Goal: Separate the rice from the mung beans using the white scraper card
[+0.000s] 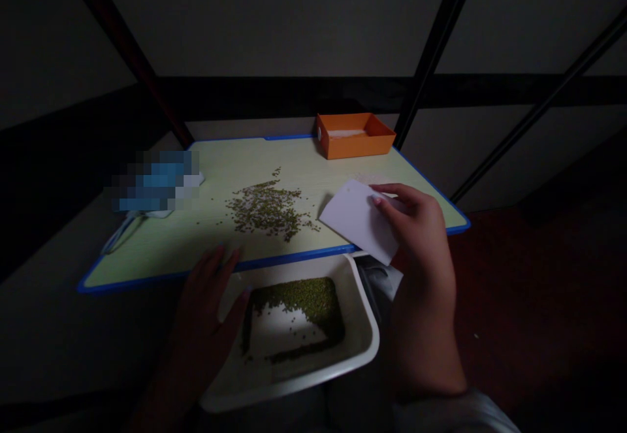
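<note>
My left hand point(208, 315) grips the left rim of a white tray point(360, 354) held just below the table's near edge. Green mung beans point(313, 302) lie heaped in the tray's far half. My right hand point(416, 237) pinches a white plastic scraper card point(355, 217), which rests tilted on the table's right side. A loose pile of green beans mixed with some pale grains point(269, 208) is spread over the middle of the pale green table point(210, 178), left of the card.
An orange box point(355, 136) with white grains inside stands at the table's back edge. A small patch of white grains point(372, 177) lies beyond the card. A blurred blue and white object point(151, 185) sits at the left. Dark rods cross behind.
</note>
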`<state>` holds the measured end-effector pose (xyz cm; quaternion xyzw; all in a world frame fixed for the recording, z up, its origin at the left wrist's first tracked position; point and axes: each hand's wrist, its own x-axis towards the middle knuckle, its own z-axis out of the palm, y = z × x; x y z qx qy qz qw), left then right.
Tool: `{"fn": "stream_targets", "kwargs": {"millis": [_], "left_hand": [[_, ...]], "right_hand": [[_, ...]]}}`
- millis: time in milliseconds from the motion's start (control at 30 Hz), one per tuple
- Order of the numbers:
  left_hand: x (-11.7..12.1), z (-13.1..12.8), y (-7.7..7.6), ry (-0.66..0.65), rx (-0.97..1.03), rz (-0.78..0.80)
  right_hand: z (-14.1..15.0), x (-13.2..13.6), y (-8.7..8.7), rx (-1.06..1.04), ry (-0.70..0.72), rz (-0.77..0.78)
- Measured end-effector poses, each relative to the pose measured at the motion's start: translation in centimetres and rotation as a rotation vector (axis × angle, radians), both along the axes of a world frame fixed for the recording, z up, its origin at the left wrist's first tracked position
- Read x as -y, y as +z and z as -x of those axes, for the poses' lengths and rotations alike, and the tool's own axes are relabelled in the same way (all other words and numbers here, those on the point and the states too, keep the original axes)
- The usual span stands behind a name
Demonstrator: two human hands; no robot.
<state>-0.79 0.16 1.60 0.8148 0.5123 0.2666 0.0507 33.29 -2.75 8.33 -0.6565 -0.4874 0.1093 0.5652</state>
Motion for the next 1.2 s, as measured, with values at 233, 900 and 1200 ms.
{"fn": "stream_targets", "kwargs": {"millis": [233, 900, 1200], "left_hand": [[-0.18, 0.2, -0.01, -0.011, -0.003, -0.016], [-0.07, 0.29, -0.17, 0.001, 0.0, 0.016], [-0.14, 0.12, -0.12, -0.011, -0.008, -0.023]], "right_hand": [[0.1, 0.36, 0.02, -0.022, 0.073, 0.058], [0.37, 0.77, 0.71, -0.077, 0.135, 0.063], [0.23, 0.79, 0.37, -0.025, 0.123, 0.068]]}}
